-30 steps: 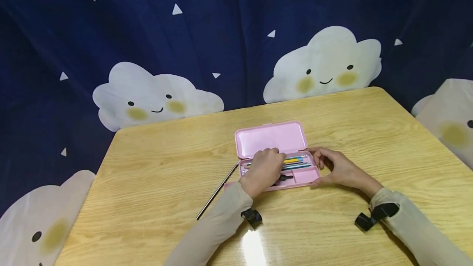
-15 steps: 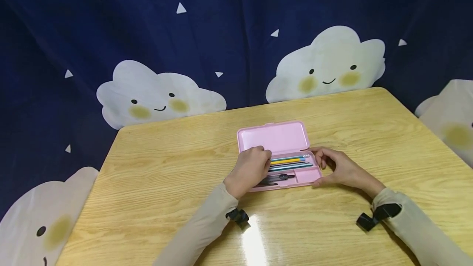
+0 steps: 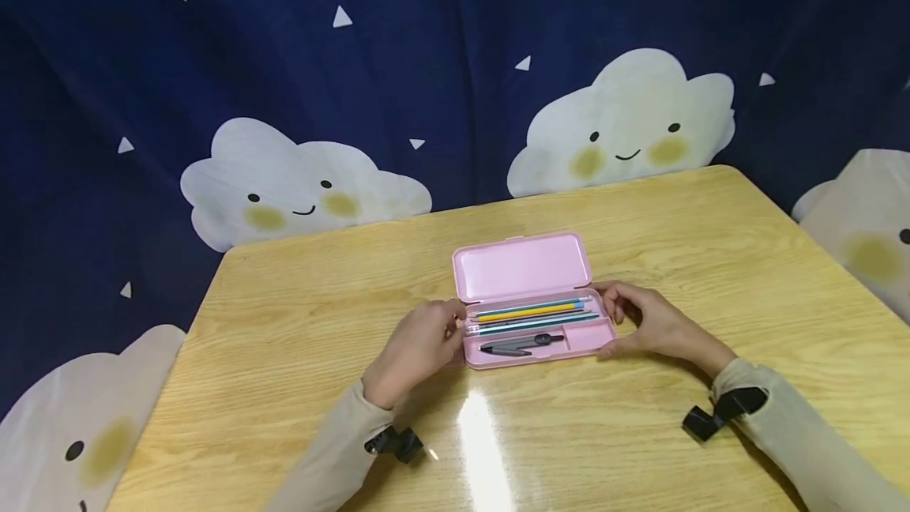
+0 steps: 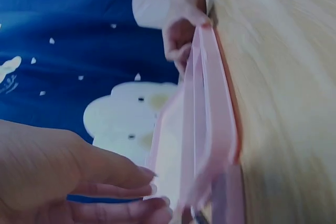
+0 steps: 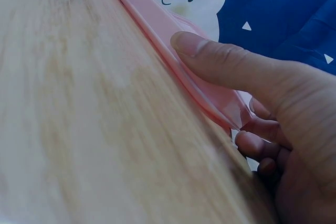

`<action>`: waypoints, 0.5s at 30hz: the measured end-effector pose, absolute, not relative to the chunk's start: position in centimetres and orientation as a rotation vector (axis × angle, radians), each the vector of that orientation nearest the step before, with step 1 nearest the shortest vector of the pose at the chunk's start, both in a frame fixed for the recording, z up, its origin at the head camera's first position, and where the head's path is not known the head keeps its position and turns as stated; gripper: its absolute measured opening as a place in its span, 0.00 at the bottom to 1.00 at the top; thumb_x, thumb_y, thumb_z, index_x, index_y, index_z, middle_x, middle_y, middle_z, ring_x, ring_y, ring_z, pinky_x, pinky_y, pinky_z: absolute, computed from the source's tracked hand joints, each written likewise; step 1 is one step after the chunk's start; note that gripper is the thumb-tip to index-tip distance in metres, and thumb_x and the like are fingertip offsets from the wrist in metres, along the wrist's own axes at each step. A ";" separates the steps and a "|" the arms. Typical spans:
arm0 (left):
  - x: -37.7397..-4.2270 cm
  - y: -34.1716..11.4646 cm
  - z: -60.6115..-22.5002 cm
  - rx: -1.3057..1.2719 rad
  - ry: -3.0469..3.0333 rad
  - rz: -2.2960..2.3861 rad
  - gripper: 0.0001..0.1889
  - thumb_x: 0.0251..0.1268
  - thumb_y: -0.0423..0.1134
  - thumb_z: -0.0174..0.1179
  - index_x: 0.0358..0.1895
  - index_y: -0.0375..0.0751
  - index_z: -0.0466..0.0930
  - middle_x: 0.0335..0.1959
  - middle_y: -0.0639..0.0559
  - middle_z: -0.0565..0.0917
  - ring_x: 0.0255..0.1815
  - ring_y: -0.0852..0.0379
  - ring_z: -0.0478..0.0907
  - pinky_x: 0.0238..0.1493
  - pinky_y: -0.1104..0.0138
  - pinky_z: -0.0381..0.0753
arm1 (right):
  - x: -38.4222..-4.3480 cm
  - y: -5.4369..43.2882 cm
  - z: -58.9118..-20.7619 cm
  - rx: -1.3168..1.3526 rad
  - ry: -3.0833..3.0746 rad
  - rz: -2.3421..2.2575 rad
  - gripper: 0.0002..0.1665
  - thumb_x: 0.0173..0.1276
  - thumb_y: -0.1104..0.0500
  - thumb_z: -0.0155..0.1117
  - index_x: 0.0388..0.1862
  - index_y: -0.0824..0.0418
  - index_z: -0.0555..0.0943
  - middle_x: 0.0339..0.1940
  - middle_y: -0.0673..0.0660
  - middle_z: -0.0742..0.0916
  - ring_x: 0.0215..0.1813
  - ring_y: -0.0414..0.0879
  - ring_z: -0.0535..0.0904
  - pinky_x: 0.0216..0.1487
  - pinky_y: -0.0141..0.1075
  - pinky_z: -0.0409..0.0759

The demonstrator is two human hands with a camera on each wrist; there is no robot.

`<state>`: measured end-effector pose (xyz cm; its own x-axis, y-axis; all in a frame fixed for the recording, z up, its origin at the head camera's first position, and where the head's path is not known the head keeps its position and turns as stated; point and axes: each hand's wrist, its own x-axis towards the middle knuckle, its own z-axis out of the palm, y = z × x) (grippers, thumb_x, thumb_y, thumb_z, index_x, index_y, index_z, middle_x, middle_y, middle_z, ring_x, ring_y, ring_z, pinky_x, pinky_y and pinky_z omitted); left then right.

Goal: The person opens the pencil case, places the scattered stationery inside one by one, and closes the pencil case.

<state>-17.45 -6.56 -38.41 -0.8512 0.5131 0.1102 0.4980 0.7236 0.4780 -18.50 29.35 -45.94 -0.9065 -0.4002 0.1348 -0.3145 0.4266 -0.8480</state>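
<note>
A pink pencil case (image 3: 521, 269) lies with its lid swung back on the wooden table. In its tray are several pencils (image 3: 529, 312), one of them yellow, and a grey compass (image 3: 522, 344). At the case's left end is my left hand (image 3: 419, 338), fingers loosely bent, the fingertips right by the rim. In the left wrist view its thumb and fingers (image 4: 121, 174) stand apart with nothing between them, and a pink part (image 4: 229, 192) juts out past that end. My right hand (image 3: 654, 326) holds the right end, thumb (image 5: 210, 56) on the front wall, other fingers bent behind.
The case stands on a light wooden table (image 3: 320, 299). Behind the table hangs a dark blue curtain (image 3: 441, 62) with smiling clouds. Black straps with small cameras sit on both sleeves. The front right compartment of the case is bare.
My left hand has drawn leftward from over the tray to the case's left end, uncovering the pencils and compass. The thin dark rod seen left of the case earlier no longer shows. My right hand stays.
</note>
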 end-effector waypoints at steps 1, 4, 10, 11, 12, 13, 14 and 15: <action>-17.2 -7.2 -38.5 0.813 2.901 0.783 0.05 0.60 0.30 0.62 0.39 0.33 0.81 0.27 0.49 0.81 0.23 0.60 0.73 0.22 0.69 0.72 | -18.5 29.4 -45.9 -0.644 2.582 -1.501 0.35 0.35 0.53 0.86 0.33 0.60 0.69 0.59 0.59 0.77 0.55 0.45 0.70 0.48 0.24 0.68; -16.5 -8.8 -38.7 0.690 2.930 0.740 0.07 0.58 0.31 0.65 0.38 0.33 0.81 0.28 0.48 0.80 0.24 0.59 0.72 0.24 0.68 0.71 | -18.6 29.5 -45.8 -0.636 2.594 -1.492 0.35 0.35 0.53 0.86 0.33 0.60 0.69 0.58 0.58 0.77 0.54 0.45 0.69 0.48 0.24 0.68; -15.4 -10.8 -39.2 0.567 2.939 0.659 0.08 0.57 0.34 0.66 0.35 0.34 0.80 0.26 0.50 0.76 0.23 0.58 0.69 0.23 0.66 0.70 | -18.7 29.5 -45.9 -0.639 2.586 -1.493 0.35 0.35 0.54 0.86 0.33 0.60 0.69 0.60 0.59 0.77 0.57 0.44 0.69 0.50 0.24 0.67; -15.3 -11.0 -39.3 0.566 2.943 0.642 0.08 0.57 0.34 0.67 0.34 0.34 0.80 0.26 0.50 0.75 0.23 0.58 0.69 0.24 0.66 0.70 | -18.7 29.5 -45.9 -0.638 2.582 -1.495 0.35 0.35 0.54 0.86 0.33 0.60 0.69 0.60 0.59 0.77 0.57 0.44 0.69 0.50 0.24 0.67; -15.2 -11.2 -39.3 0.570 2.945 0.628 0.08 0.56 0.34 0.68 0.34 0.34 0.79 0.25 0.50 0.75 0.24 0.58 0.69 0.24 0.66 0.71 | -18.6 29.4 -45.9 -0.633 2.583 -1.492 0.35 0.35 0.53 0.86 0.33 0.60 0.69 0.60 0.59 0.77 0.58 0.45 0.69 0.51 0.23 0.67; -15.0 -11.3 -39.4 0.570 2.942 0.617 0.08 0.55 0.34 0.68 0.33 0.35 0.79 0.25 0.50 0.75 0.24 0.58 0.69 0.24 0.65 0.70 | -18.6 29.4 -45.9 -0.630 2.586 -1.487 0.35 0.35 0.53 0.86 0.33 0.60 0.69 0.61 0.59 0.77 0.58 0.45 0.69 0.52 0.22 0.67; -14.9 -11.5 -39.5 0.569 2.937 0.610 0.08 0.54 0.33 0.68 0.32 0.35 0.79 0.24 0.51 0.75 0.24 0.59 0.69 0.24 0.66 0.70 | -18.6 29.4 -45.9 -0.627 2.589 -1.482 0.35 0.35 0.53 0.86 0.33 0.60 0.69 0.61 0.59 0.77 0.59 0.45 0.69 0.52 0.22 0.66; -14.7 -11.6 -39.5 0.571 2.933 0.597 0.07 0.54 0.32 0.69 0.32 0.35 0.79 0.24 0.51 0.76 0.23 0.59 0.69 0.24 0.66 0.70 | -18.6 29.3 -45.9 -0.625 2.592 -1.475 0.35 0.35 0.52 0.86 0.33 0.60 0.68 0.62 0.59 0.77 0.60 0.46 0.69 0.53 0.21 0.66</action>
